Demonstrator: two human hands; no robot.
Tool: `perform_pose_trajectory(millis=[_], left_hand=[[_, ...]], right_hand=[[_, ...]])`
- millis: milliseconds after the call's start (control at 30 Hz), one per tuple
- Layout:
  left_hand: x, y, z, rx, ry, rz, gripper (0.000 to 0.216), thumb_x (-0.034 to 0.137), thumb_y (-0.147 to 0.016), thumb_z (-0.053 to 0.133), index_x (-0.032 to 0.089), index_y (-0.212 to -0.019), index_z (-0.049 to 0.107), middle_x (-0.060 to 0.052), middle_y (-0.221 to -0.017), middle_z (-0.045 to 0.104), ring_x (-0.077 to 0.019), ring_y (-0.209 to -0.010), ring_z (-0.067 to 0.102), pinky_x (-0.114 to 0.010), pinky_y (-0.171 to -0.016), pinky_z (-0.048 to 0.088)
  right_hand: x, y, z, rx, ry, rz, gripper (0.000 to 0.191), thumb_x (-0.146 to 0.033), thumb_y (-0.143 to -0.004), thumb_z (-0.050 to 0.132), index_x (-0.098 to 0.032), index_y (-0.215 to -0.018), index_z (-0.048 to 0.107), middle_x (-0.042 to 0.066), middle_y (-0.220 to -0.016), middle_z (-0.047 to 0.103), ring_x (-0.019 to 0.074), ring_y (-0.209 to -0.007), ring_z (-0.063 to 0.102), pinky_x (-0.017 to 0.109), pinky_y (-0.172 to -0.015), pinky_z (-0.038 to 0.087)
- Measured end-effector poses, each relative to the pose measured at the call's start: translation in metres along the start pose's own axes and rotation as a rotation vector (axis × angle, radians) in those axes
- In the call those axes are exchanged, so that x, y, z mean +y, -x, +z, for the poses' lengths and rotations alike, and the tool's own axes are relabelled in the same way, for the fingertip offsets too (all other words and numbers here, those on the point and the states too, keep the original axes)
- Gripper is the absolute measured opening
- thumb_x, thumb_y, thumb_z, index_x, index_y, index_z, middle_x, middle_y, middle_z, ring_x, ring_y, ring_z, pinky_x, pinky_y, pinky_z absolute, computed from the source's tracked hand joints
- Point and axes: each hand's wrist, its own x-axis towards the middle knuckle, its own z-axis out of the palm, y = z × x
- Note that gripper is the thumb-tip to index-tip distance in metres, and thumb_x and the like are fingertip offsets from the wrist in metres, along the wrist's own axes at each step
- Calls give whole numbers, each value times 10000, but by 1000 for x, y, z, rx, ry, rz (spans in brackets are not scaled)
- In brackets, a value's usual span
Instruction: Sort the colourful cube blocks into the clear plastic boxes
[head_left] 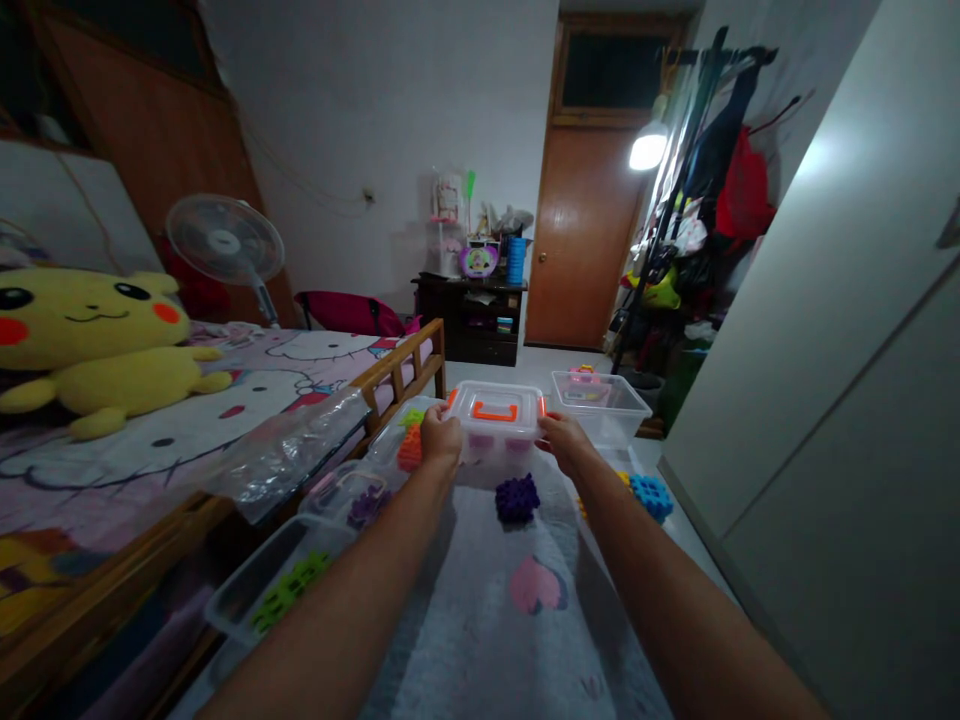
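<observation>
Both my arms reach forward over a grey rug (pixel 487 640). My left hand (pixel 440 436) grips the left side of a clear plastic box (pixel 496 428) with a white lid and an orange handle. My right hand (pixel 564 440) grips its right side. Pink pieces show through the box wall. A purple toy block (pixel 517 497) lies on the rug just in front of the box. A blue block (pixel 651 494) lies to the right of my right wrist, and an orange block (pixel 410 449) sits beside my left hand.
An open clear tub (pixel 600 402) stands behind the box on the right. Along the left, clear containers (pixel 279 585) hold green and purple blocks beside a wooden bed frame (pixel 397 375). A white wardrobe (pixel 832 400) fills the right side. A door (pixel 581 235) is at the back.
</observation>
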Motion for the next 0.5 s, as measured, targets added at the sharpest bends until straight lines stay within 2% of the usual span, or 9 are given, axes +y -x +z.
perform_pose_trajectory(millis=[167, 333, 500], left_hand=[[-15, -5, 3, 21, -103, 27, 426, 36, -630, 533, 174, -1021, 630, -67, -927, 687, -229, -941, 661, -302, -821, 509], [-16, -1, 5, 18, -191, 57, 444, 12, -613, 553, 178, -1017, 631, -89, -983, 674, -264, -1028, 638, -361, -919, 486], [-3, 17, 3, 9, -246, 105, 470, -18, -596, 560, 163, -1026, 618, -144, -1195, 580, -297, -1195, 550, -403, -1057, 395]], right_hand=[[16, -10, 5, -26, 39, 50, 239, -315, -940, 596, -145, -1108, 610, 51, -1038, 649, 158, -823, 647, 325, -698, 566], [24, -14, 8, -19, 61, 59, 269, -323, -941, 593, -151, -1148, 601, 64, -1088, 644, 174, -871, 651, 351, -733, 571], [26, -11, 10, 13, 124, 17, 270, -329, -943, 590, -152, -1147, 601, 63, -1085, 645, 173, -868, 651, 351, -733, 570]])
